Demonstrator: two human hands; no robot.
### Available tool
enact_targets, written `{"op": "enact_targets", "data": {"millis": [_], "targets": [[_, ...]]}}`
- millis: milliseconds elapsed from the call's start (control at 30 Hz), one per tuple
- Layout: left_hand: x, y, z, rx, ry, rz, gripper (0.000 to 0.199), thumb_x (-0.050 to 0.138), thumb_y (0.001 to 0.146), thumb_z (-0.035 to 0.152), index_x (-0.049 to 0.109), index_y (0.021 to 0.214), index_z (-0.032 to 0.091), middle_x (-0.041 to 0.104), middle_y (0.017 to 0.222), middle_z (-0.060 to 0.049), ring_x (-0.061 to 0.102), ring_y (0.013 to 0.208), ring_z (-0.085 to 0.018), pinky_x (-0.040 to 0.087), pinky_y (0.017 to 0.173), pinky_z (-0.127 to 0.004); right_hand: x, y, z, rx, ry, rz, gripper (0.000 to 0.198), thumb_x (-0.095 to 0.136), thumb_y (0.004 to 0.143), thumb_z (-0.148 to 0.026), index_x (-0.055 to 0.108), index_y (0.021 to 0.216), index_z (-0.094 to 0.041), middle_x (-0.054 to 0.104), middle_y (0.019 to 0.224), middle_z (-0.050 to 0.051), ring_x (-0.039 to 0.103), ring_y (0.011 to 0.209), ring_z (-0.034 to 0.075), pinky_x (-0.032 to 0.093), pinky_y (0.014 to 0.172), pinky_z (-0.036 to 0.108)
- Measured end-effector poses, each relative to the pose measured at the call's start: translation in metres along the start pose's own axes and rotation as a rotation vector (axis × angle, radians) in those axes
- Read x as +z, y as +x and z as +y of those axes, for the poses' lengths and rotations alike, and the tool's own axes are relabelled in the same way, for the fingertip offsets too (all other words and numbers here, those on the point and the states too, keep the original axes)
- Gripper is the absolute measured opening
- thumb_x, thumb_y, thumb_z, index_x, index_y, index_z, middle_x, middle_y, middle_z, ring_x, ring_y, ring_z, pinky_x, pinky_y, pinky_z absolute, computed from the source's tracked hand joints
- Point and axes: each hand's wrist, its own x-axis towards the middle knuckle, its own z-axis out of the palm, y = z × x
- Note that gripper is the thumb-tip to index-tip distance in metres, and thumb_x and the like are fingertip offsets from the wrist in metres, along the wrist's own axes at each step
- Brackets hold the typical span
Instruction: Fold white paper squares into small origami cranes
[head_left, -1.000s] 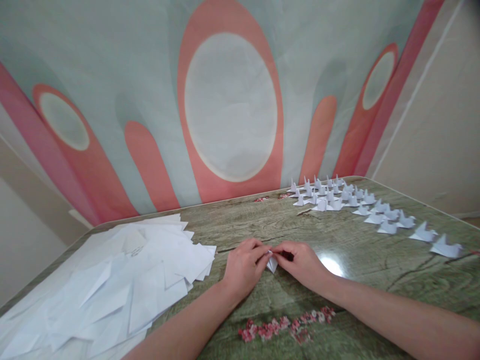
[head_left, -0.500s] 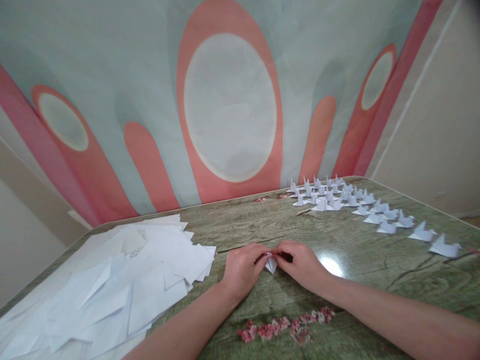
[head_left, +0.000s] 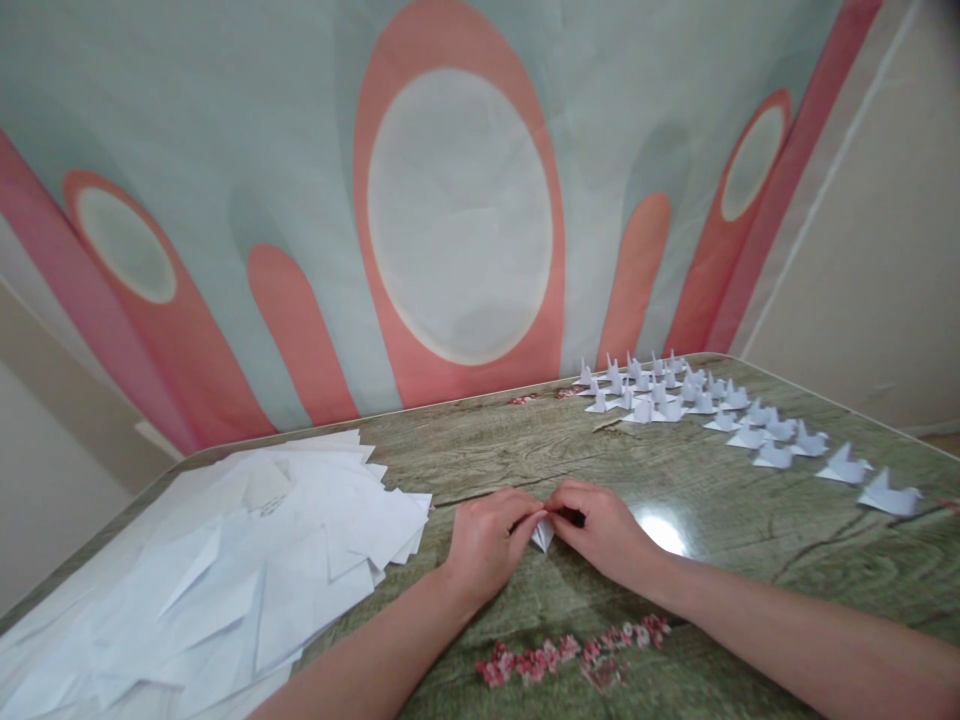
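Right of the paper pile (head_left: 225,570), the left hand (head_left: 487,540) and right hand (head_left: 596,525) pinch a small folded paper (head_left: 543,537) between closed fingertips; wood-grain tabletop (head_left: 442,470) separates it from the pile's jagged edge.

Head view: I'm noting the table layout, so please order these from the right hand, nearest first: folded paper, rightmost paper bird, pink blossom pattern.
From the right hand:
1. Folded paper, at its fingertips.
2. Pink blossom pattern, toward the camera.
3. Rightmost paper bird, well off to the right.

Head camera looks forward, down over a table (head_left: 480,450).
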Motion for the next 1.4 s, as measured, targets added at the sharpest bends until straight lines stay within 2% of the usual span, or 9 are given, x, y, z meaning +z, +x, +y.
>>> {"op": "enact_targets", "data": {"millis": [167,500,733,900,1100,1267,1400], "targets": [[-0.003,-0.001,0.007,-0.005,0.028,-0.005,0.022,0.044,0.088,0.024,0.065,0.089,0.022,0.067,0.087,-0.001,0.061,0.08,-0.014,0.047,0.077,-0.024,0.0,0.001,0.001,-0.02,0.013,0.003,0.012,0.054,0.078,-0.016,0.064,0.071,-0.018,0.059,0.069,0.001,0.055,0.067,0.015,0.042,0.063,0.026],[-0.003,-0.003,0.007,-0.047,0.104,-0.092,0.022,0.053,0.081,0.02,0.06,0.101,0.024,0.066,0.096,-0.001,0.06,0.087,-0.015,0.047,0.079,-0.025,0.0,0.001,0.003,-0.043,-0.007,-0.015,0.013,0.055,0.077,-0.011,0.066,0.075,-0.019,0.058,0.073,0.001,0.055,0.071,0.015,0.043,0.066,0.026],[-0.003,-0.002,0.007,-0.045,0.117,-0.104,0.024,0.053,0.079,0.016,0.06,0.101,0.024,0.066,0.096,-0.001,0.06,0.088,-0.015,0.047,0.08,-0.025,0.002,-0.001,0.004,-0.105,-0.097,-0.003,0.012,0.055,0.078,-0.012,0.065,0.077,-0.019,0.058,0.075,0.002,0.055,0.076,0.016,0.044,0.068,0.026],[-0.005,-0.003,0.008,-0.002,0.182,-0.152,0.026,0.052,0.079,0.015,0.058,0.103,0.024,0.065,0.098,-0.001,0.059,0.09,-0.016,0.047,0.08,-0.025,0.0,-0.003,0.005,-0.191,-0.21,-0.043,0.014,0.054,0.08,-0.012,0.066,0.082,-0.019,0.059,0.079,0.003,0.054,0.077,0.016,0.043,0.07,0.027],[-0.006,-0.004,0.011,0.036,0.319,-0.197,0.019,0.049,0.082,0.02,0.06,0.097,0.02,0.065,0.099,-0.003,0.058,0.094,-0.018,0.044,0.087,-0.03,-0.006,-0.004,0.004,-0.289,-0.336,-0.074,0.017,0.053,0.081,-0.014,0.067,0.088,-0.021,0.058,0.082,0.004,0.054,0.077,0.016,0.043,0.068,0.027],[-0.009,-0.006,0.018,0.081,0.388,-0.244,0.021,0.049,0.083,0.029,0.058,0.099,0.018,0.063,0.1,-0.006,0.057,0.094,-0.021,0.044,0.087,-0.033,-0.008,-0.005,0.001,-0.33,-0.412,-0.114,0.017,0.054,0.081,-0.013,0.067,0.088,-0.02,0.059,0.084,0.005,0.053,0.079,0.018,0.043,0.069,0.028],[-0.013,-0.006,0.025,0.087,0.423,-0.285,0.032,0.051,0.081,0.039,0.056,0.103,0.017,0.061,0.099,-0.008,0.056,0.093,-0.023,0.044,0.083,-0.034,-0.008,-0.006,-0.001,-0.335,-0.483,-0.146,0.016,0.054,0.08,-0.012,0.066,0.087,-0.019,0.059,0.085,0.006,0.052,0.08,0.02,0.043,0.068,0.03]]}}
